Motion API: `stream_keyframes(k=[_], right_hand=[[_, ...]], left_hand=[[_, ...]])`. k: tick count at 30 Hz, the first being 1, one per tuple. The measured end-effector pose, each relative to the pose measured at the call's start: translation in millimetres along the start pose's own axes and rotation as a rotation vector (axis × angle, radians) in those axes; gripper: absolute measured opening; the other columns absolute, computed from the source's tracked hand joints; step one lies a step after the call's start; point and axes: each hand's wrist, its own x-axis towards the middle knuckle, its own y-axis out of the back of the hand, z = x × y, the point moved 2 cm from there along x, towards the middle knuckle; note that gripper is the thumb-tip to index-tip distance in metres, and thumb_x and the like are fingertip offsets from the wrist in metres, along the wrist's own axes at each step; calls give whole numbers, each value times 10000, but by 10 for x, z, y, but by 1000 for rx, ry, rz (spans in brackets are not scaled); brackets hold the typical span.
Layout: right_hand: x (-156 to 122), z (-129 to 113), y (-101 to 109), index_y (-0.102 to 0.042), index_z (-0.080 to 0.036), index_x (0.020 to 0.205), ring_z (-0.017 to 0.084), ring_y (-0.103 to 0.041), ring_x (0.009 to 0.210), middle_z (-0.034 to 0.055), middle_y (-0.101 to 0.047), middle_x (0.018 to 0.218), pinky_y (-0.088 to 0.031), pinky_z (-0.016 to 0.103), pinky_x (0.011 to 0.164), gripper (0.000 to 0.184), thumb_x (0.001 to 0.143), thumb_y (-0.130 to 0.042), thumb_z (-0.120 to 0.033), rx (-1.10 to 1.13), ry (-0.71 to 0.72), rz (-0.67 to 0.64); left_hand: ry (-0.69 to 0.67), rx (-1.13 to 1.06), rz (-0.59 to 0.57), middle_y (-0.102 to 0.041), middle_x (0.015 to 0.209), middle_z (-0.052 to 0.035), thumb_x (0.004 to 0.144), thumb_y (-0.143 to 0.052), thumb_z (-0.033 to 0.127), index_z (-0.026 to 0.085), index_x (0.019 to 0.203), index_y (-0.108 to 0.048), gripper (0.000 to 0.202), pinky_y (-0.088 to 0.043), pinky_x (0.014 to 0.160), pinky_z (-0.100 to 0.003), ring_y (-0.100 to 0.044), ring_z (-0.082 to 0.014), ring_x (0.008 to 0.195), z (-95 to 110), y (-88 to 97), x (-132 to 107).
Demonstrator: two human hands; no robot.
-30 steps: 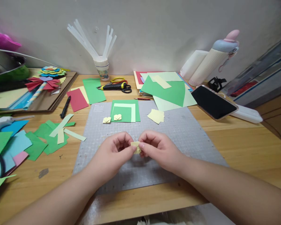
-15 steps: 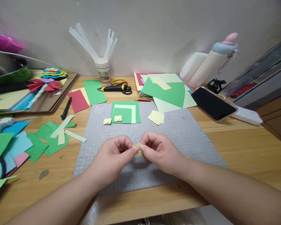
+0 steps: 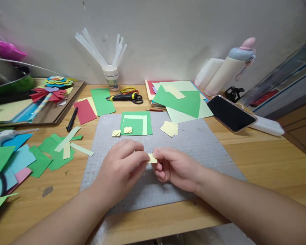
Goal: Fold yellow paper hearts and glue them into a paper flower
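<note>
Above the grey cutting mat [image 3: 209, 151], in the head view, both hands had hold of one small yellow paper [image 3: 152, 159]. The left hand [image 3: 123, 166] pinched its left end with the fingertips, back of the hand turned up. The right hand [image 3: 177, 166] pinched the right end between thumb and forefinger, other fingers curled in below. Hands close together, paper bridging the gap; its fold detail was too small to read.

Beyond the hands, two folded yellow hearts: the left heart [image 3: 116, 133] lay on the mat, just beside the large green square [image 3: 149, 124]; the right heart [image 3: 128, 130] sat on the stacked squares. A few loose yellow pieces [image 3: 169, 128] lay right of that stack, on the mat. The red pencil [image 3: 154, 110] lay near the mat's far edge.

Farther back were the utility knife [image 3: 122, 97], scissors [image 3: 137, 99] and a paper cup [image 3: 112, 82] with white straws [image 3: 93, 47]. On the right, a phone [image 3: 232, 113] leaned, screen up, near a tilted bottle [image 3: 225, 73]. On the left, a black pen [image 3: 72, 119] and green scraps [image 3: 40, 161] lay on the wooden table [image 3: 260, 170].
</note>
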Motion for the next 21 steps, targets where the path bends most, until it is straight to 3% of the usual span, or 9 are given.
stream_keyframes(k=[3, 7, 9, 14, 21], right_hand=[[18, 9, 14, -516, -164, 680, 75, -499, 416, -22, -537, 559, -326, 168, 375, 211, 794, -522, -341, -18, -31, -48], [16, -41, 22, -535, -170, 750, 89, -529, 469, -8, -568, 610, -340, 176, 392, 274, 843, -492, -425, -231, 204, 10], [-11, -55, 4, -531, -176, 776, 88, -532, 505, -14, -573, 644, -350, 181, 418, 231, 836, -547, -398, -379, 317, 39], [-70, -39, -36, -530, -183, 771, 73, -465, 533, -47, -519, 635, -357, 202, 488, 151, 836, -596, -302, -560, 500, 49], [-51, -64, -5, -553, -178, 766, 80, -475, 547, -37, -536, 631, -362, 216, 504, 182, 870, -571, -326, -592, 534, 70]], left_hand=[[283, -180, 43, -619, 859, -29, 824, -591, 147, 191, 794, -637, 70, -416, 741, -296, -550, -164, 818, -42, -5, 27], [866, -711, 19, -563, 677, 21, 730, -693, 334, 183, 688, -577, 195, -366, 593, -247, -476, -121, 623, -116, -84, 16], [1007, -914, -13, -505, 578, 50, 690, -725, 373, 179, 660, -551, 263, -316, 547, -227, -408, -97, 558, -118, -120, 2], [1051, -1032, -51, -485, 543, 66, 665, -755, 371, 175, 656, -538, 292, -269, 526, -218, -355, -83, 544, -103, -141, -12], [1004, -954, -46, -522, 587, 54, 649, -763, 372, 165, 640, -551, 297, -298, 548, -216, -394, -81, 559, -73, -121, 32]])
